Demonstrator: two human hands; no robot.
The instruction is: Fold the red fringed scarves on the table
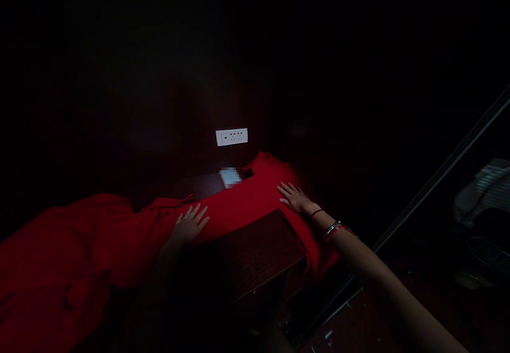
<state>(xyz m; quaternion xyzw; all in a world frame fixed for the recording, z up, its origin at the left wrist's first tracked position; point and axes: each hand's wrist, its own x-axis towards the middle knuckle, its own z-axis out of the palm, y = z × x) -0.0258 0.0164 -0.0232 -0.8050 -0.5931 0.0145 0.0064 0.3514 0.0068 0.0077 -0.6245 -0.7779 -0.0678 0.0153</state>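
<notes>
A long red cloth (pixel 235 207) lies across a dark wooden surface (pixel 263 252), which looks like a desk or shelf. Its left part is bunched in loose folds, while the middle is spread fairly flat. My left hand (pixel 190 226) rests on the cloth near those folds, fingers spread. Farther right, my right hand (pixel 295 199) lies palm down on the cloth with its fingers apart; bracelets circle that wrist. Past the right hand, the cloth hangs over the right end of the surface. Neither hand grips anything.
A white socket panel (pixel 231 136) is on the dark wall behind. Below it lies a pale, blurred flat item (pixel 230 177). A metal-edged strip (pixel 442 169) slants across the right side. Small scraps (pixel 328 335) lie on the floor; most surroundings are too dark to make out.
</notes>
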